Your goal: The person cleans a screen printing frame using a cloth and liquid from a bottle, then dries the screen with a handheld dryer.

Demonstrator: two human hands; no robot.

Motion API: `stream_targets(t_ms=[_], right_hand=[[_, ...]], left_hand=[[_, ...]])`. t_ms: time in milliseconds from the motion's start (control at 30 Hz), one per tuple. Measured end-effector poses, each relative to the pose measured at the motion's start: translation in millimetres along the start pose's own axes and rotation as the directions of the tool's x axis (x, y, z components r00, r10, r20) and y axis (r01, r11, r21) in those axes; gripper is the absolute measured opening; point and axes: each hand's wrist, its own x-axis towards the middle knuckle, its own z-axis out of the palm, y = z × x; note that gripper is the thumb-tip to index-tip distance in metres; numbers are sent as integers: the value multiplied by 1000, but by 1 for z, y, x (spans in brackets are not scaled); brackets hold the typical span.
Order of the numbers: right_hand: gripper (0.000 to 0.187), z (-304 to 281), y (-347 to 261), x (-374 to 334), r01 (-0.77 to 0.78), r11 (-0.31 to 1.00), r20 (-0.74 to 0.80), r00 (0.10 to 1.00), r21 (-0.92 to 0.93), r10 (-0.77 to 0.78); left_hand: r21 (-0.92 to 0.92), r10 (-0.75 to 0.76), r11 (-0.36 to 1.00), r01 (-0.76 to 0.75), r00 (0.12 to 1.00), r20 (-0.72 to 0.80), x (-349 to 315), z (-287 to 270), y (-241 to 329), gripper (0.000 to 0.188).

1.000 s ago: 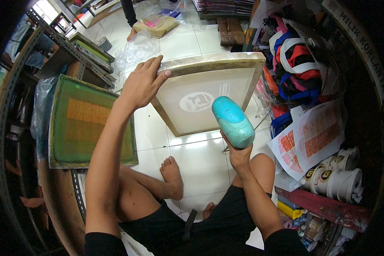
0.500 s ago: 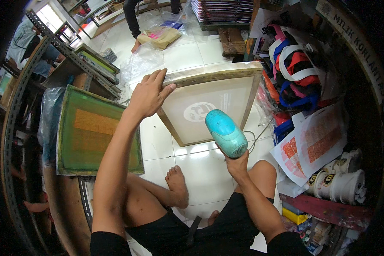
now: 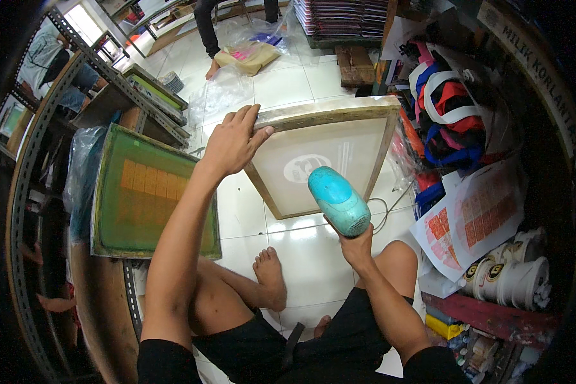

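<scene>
Upper centre: framed screen (image 3: 349, 144), its top-left corner gripped by my left hand (image 3: 234, 142); my right hand (image 3: 354, 246) grips a teal dryer (image 3: 339, 201). Apparently drying; the next pass likely calls for steady aim.

We cannot see the handle of the turquoise dryer (image 3: 339, 201), hidden in the right hand (image 3: 354, 244), whose fingers are mostly out of sight. The dryer blocks part of the pale framed screen (image 3: 339, 141) and the edge of its round print (image 3: 306, 168); the left hand (image 3: 235, 139) covers the frame's upper left corner. The left forearm (image 3: 184, 237) overlaps a green screen (image 3: 144, 214). The top edge crops a standing person (image 3: 209, 32) to legs, and small containers (image 3: 477, 352) at lower right are too tiny to identify.
</scene>
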Motion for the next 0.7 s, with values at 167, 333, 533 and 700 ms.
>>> stream_targets(t_ms=[167, 333, 533, 700], right_hand=[[23, -5, -23, -4, -199, 980, 83, 977, 0, 198], [22, -5, -16, -5, -100, 995, 71, 993, 20, 98], [22, -6, -29, -4, -152, 987, 67, 986, -57, 156], [22, -3, -23, -6, -106, 989, -4, 994, -99, 106]], left_hand=[[-20, -62, 998, 64, 994, 94, -1, -6, 4, 63], [-24, -44, 999, 46, 996, 76, -1, -4, 1, 62], [-29, -49, 998, 52, 996, 77, -1, -4, 1, 62], [11, -20, 1000, 20, 999, 30, 0, -1, -1, 64]])
